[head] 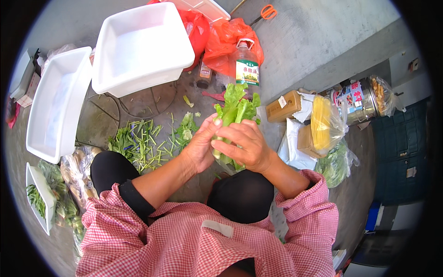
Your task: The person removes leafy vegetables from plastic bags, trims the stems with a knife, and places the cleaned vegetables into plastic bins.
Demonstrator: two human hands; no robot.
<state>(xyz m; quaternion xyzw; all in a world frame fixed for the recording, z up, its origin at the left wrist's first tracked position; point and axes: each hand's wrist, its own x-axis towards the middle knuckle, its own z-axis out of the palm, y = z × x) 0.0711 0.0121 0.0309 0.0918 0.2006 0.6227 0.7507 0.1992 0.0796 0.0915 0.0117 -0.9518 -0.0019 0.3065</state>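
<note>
A head of green leafy lettuce [234,106] is held upright between my two hands, above my knees. My left hand [203,145] wraps its left side, the thumb lying along the stalks. From the right, my right hand [246,143] curls its fingers over the front of the stalks. The fingers hide much of the lower part of the lettuce. Beyond my left forearm, cut green stems and leaves [136,142] lie scattered on the floor, with a smaller pile of leaf scraps [186,128] beside them.
Two white plastic tubs [145,52] [57,107] stand at the upper left. Ahead are red plastic bags [228,38], a large oil bottle [246,65] and orange-handled scissors [268,12]. Cardboard boxes [284,105] and bagged yellow food [322,121] sit at right. Bagged vegetables [60,197] lie at left.
</note>
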